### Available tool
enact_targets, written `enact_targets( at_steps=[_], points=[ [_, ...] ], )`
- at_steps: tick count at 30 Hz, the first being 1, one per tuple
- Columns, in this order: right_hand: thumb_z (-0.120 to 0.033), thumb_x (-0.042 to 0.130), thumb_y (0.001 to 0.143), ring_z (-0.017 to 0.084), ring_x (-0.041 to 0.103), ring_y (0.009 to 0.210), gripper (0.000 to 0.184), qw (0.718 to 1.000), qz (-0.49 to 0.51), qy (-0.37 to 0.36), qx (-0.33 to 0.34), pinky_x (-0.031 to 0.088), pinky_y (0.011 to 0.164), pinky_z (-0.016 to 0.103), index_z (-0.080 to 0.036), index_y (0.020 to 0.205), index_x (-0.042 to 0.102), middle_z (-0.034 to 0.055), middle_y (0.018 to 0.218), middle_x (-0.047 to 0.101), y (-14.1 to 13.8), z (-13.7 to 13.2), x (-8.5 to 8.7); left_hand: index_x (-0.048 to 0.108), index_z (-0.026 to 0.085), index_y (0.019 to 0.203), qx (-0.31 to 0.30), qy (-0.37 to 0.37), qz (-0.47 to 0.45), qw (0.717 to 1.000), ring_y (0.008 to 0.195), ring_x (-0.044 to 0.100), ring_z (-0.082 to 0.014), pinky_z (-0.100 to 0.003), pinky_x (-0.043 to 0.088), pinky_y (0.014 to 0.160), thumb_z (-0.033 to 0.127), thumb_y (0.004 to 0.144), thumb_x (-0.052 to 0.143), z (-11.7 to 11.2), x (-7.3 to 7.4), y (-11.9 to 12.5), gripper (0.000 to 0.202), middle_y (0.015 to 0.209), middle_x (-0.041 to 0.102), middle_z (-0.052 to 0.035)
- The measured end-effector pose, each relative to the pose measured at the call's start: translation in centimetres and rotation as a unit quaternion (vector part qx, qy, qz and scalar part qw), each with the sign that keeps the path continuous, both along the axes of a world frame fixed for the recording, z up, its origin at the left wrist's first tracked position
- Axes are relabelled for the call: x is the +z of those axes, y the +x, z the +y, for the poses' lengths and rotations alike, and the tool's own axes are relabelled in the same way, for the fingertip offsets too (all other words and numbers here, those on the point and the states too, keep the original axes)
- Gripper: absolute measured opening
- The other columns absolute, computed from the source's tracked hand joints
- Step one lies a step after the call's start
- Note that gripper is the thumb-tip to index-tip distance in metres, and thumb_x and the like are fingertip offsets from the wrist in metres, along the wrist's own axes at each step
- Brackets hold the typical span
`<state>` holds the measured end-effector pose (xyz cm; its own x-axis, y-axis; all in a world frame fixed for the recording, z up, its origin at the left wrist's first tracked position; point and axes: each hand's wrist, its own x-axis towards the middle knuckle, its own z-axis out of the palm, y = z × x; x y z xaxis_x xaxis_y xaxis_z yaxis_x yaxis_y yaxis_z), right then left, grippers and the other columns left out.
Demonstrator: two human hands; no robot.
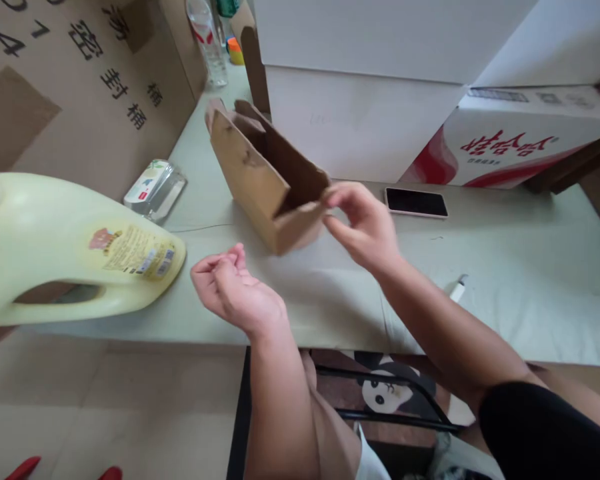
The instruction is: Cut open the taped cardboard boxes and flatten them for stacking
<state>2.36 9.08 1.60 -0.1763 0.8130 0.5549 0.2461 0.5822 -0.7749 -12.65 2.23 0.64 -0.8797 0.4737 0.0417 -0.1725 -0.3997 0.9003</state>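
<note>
An open brown cardboard box (250,177) stands tilted over the table, its top open and its inside dark. My right hand (364,223) pinches the box's near right edge between thumb and fingers. In front of the box, apart from it, my left hand (236,288) is closed with its fingers curled inward. Whatever it may hold is hidden. A small white cutter-like tool (459,289) lies to the right of my right forearm.
A big pale-yellow jug (65,233) lies at the left, before a large printed carton (130,60). Beside them are a clear plastic pack (157,190) and bottle (210,50). White boxes (360,120) and a phone (416,203) occupy the back of the cloth-covered table (520,267).
</note>
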Motion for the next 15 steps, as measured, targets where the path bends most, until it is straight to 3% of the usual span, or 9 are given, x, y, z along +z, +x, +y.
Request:
enact_targets(
  at_steps=[3, 7, 9, 11, 13, 15],
  points=[
    [-0.014, 0.065, 0.075, 0.017, 0.068, 0.078, 0.024, 0.997, -0.016, 0.016, -0.07, 0.059, 0.068, 0.032, -0.029, 0.094, 0.06, -0.0002, 0.087, 0.066, 6.1, -4.8, 0.4, 0.043, 0.026, 0.084, -0.023, 0.005, 0.058, 0.998, 0.09, 0.061, -0.0128, -0.031, 0.047, 0.096, 0.023, 0.083, 0.048, -0.2, 0.0, -0.3, 0.006, 0.084, 0.045, 0.0055],
    [-0.008, 0.065, 0.076, 0.017, 0.066, 0.061, 0.022, 0.986, -0.151, 0.048, -0.051, 0.055, 0.052, 0.032, -0.029, 0.069, 0.066, 0.0, 0.074, 0.068, 12.3, -9.5, 2.4, 0.05, 0.026, 0.093, -0.076, 0.018, 0.086, 0.993, 0.098, 0.061, -0.0154, -0.029, 0.049, 0.088, 0.027, 0.082, 0.047, 0.3, 0.2, 0.9, 0.011, 0.095, 0.053, 0.001],
    [-0.008, 0.063, 0.076, 0.019, 0.073, 0.071, 0.022, 0.983, -0.169, 0.056, -0.037, 0.06, 0.058, 0.034, -0.029, 0.069, 0.066, 0.0018, 0.086, 0.076, 14.5, -10.9, 3.1, 0.056, 0.024, 0.099, -0.096, 0.049, 0.109, 0.988, 0.1, 0.061, -0.0171, -0.032, 0.05, 0.091, 0.032, 0.083, 0.048, 0.6, 0.3, 2.2, 0.019, 0.102, 0.057, -0.0028],
    [-0.009, 0.063, 0.076, 0.022, 0.077, 0.085, 0.021, 0.982, -0.179, 0.054, -0.036, 0.064, 0.064, 0.036, -0.028, 0.068, 0.065, 0.0031, 0.112, 0.079, 16.2, -11.7, 3.4, 0.06, 0.024, 0.107, -0.133, 0.063, 0.171, 0.974, 0.109, 0.061, -0.0199, -0.036, 0.047, 0.103, 0.038, 0.086, 0.048, 0.7, 0.2, 3.5, 0.028, 0.11, 0.06, -0.0048],
    [-0.01, 0.063, 0.075, 0.023, 0.078, 0.088, 0.02, 0.982, -0.182, 0.051, -0.021, 0.065, 0.065, 0.037, -0.028, 0.067, 0.064, 0.0007, 0.139, 0.069, 17.6, -12.1, 3.3, 0.063, 0.027, 0.114, -0.167, 0.064, 0.259, 0.949, 0.12, 0.058, -0.0231, -0.039, 0.041, 0.113, 0.044, 0.088, 0.051, 0.5, 0.0, 4.5, 0.033, 0.117, 0.061, -0.0049],
    [-0.01, 0.062, 0.074, 0.022, 0.078, 0.084, 0.019, 0.984, -0.171, 0.044, -0.007, 0.065, 0.067, 0.039, -0.027, 0.066, 0.064, -0.0023, 0.151, 0.058, 18.8, -12.2, 2.9, 0.068, 0.027, 0.112, -0.183, 0.067, 0.351, 0.916, 0.122, 0.056, -0.0254, -0.042, 0.039, 0.116, 0.046, 0.09, 0.053, 0.3, -0.4, 5.2, 0.033, 0.118, 0.06, -0.0058]
  ],
)
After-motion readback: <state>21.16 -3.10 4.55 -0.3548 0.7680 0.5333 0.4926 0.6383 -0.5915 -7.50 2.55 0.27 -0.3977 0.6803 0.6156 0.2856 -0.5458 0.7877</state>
